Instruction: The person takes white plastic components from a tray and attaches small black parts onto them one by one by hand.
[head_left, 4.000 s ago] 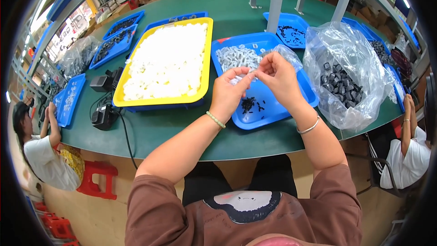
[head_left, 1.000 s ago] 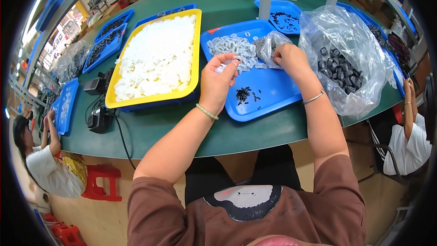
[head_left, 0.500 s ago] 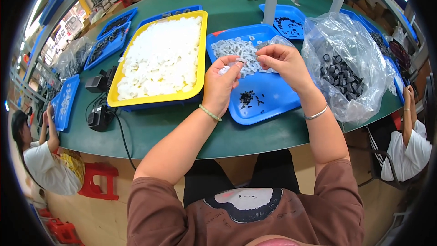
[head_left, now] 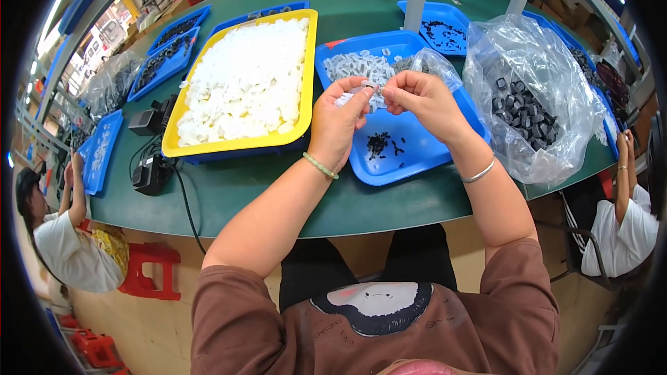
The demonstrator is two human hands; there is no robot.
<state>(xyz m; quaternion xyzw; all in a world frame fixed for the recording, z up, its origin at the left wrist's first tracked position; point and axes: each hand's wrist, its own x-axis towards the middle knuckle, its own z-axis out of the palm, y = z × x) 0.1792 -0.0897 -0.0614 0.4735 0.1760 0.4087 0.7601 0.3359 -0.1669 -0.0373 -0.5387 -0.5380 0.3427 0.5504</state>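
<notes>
Green counter [head_left: 222, 194] bears metal posts [head_left: 417, 0], a yellow tray [head_left: 310, 83] of white pieces [head_left: 243, 76] and, right of it, a blue tray [head_left: 415, 156]. Above the blue tray, the left hand [head_left: 337, 118] pinches a small clear piece [head_left: 370, 84]; the right hand's [head_left: 431, 104] fingertips crowd close by, their grip unclear. A red stool [head_left: 153, 253] stands on tan floor [head_left: 160, 333].

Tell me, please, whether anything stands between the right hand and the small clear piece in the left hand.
Nothing visible does: the right hand is close beside the small clear piece, which the left hand pinches above the blue tray. Whether they touch is unclear.
</notes>
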